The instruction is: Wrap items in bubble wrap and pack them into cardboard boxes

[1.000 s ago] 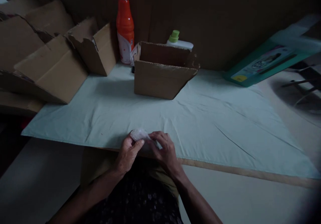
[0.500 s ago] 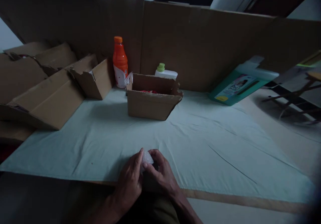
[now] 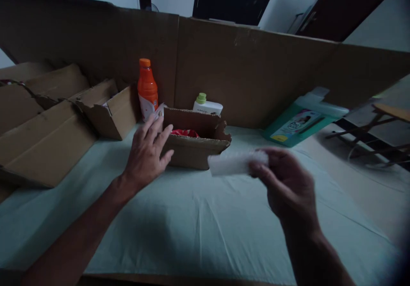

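My right hand [image 3: 285,179] is closed on one end of a whitish, translucent bubble-wrap roll [image 3: 235,163], held level above the cloth and slightly blurred. The roll's free end points left, in front of the small cardboard box [image 3: 192,153]. That box is open at the top, with something red and shiny [image 3: 185,133] inside. At the box's left side my left hand [image 3: 149,151] is stretched out, fingers spread and nothing held. Its fingertips are close to the box's left edge; whether they touch it I cannot tell.
Behind the box stand an orange bottle [image 3: 147,89] and a white bottle with a green cap [image 3: 207,106]. A green jug [image 3: 301,119] leans at the right. More cardboard boxes [image 3: 51,136] crowd the left. A tall cardboard panel [image 3: 256,72] closes the back of the cloth-covered table [image 3: 192,230].
Both hands were together at the table's front edge around the bubble wrap. They have parted and moved forward, the left to the box, the right carrying the roll. The view has tilted up.
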Demonstrator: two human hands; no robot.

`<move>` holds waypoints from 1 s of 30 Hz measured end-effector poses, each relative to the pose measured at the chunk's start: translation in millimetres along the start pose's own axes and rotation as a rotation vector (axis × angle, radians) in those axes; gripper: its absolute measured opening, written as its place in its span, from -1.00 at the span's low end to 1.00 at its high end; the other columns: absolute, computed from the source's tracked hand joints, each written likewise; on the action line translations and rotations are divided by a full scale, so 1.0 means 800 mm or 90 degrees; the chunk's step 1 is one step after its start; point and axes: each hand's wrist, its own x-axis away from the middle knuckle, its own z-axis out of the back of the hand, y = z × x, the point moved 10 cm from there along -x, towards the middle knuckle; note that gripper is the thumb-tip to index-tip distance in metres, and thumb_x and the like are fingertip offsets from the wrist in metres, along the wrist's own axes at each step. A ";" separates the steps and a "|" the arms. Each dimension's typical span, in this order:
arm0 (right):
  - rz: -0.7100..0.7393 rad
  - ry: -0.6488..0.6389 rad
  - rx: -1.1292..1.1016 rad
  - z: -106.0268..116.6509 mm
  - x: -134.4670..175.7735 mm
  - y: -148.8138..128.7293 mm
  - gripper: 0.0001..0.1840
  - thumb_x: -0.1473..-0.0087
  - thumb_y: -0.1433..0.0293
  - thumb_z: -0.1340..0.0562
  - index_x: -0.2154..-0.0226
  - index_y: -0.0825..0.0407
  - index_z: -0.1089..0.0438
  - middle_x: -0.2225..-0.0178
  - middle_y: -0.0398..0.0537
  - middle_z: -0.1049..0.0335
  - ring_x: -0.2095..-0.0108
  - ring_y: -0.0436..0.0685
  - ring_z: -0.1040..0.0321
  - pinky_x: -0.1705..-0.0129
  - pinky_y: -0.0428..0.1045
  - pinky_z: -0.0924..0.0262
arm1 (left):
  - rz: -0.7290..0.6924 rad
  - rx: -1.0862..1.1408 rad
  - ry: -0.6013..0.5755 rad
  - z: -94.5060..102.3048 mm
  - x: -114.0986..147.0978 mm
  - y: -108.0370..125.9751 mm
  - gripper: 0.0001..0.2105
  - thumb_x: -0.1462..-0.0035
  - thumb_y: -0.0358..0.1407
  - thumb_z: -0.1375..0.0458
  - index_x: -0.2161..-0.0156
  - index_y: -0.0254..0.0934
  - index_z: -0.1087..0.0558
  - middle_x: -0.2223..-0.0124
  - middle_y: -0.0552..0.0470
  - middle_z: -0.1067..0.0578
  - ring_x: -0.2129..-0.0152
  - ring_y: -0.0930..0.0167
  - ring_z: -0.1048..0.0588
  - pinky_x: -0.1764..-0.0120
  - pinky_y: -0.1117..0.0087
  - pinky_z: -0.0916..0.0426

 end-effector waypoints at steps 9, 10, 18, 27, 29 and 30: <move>0.176 -0.223 0.613 -0.105 -0.140 -0.001 -0.73 -0.08 0.39 -0.29 0.11 -0.01 -0.50 0.31 -0.08 -0.54 0.38 0.08 -0.39 0.37 -0.06 -0.18 | -0.011 0.035 0.056 -0.010 0.014 0.001 -0.77 -0.12 -0.56 -0.09 0.22 -0.25 -0.52 -0.30 -0.14 -0.33 -0.32 0.08 -0.20 -0.25 -0.11 -0.23; 0.179 -0.286 0.690 -0.126 -0.143 0.010 -0.74 -0.08 0.42 -0.29 0.13 0.00 -0.52 0.25 -0.04 -0.56 0.30 0.13 -0.42 0.31 -0.04 -0.20 | -0.008 0.035 0.063 -0.009 0.014 0.001 -0.77 -0.12 -0.57 -0.09 0.22 -0.26 -0.51 -0.28 -0.15 -0.34 -0.31 0.08 -0.21 -0.25 -0.11 -0.23; 0.147 -0.541 0.934 -0.218 -0.136 0.066 -0.77 -0.16 0.41 -0.25 0.23 0.14 -0.62 0.20 0.29 -0.59 0.08 0.34 -0.50 0.07 0.09 -0.26 | -0.025 0.046 0.073 -0.009 0.011 -0.003 -0.78 -0.09 -0.57 -0.15 0.21 -0.27 -0.52 -0.26 -0.18 -0.36 -0.30 0.05 -0.23 -0.24 -0.11 -0.25; 0.240 -0.449 0.765 -0.162 -0.129 0.032 -0.81 -0.14 0.39 -0.24 0.25 0.02 -0.59 0.22 0.05 -0.62 0.15 0.21 -0.52 0.05 0.06 -0.25 | 0.031 0.091 0.140 0.005 0.022 -0.010 -0.61 -0.13 -0.49 -0.20 -0.07 -0.20 -0.44 -0.40 -0.14 -0.14 -0.32 0.09 -0.20 -0.28 -0.02 -0.21; 0.252 -0.252 0.657 -0.093 -0.123 0.001 -0.78 -0.19 0.36 -0.19 0.22 -0.01 -0.57 0.20 -0.02 -0.61 0.17 0.20 -0.51 0.06 0.08 -0.27 | 0.099 0.142 0.174 0.010 0.038 -0.028 -0.40 -0.13 -0.40 -0.25 -0.27 -0.17 -0.25 -0.43 -0.20 -0.08 -0.33 0.07 -0.18 -0.27 -0.03 -0.21; 0.228 -0.159 0.598 -0.057 -0.115 -0.003 -0.76 -0.21 0.33 -0.17 0.21 -0.02 -0.56 0.21 -0.02 -0.61 0.20 0.19 -0.51 0.09 0.08 -0.29 | 0.146 0.177 0.172 0.005 0.047 -0.042 -0.33 -0.13 -0.35 -0.25 -0.33 -0.17 -0.17 -0.42 -0.22 -0.09 -0.32 0.07 -0.19 -0.26 -0.05 -0.22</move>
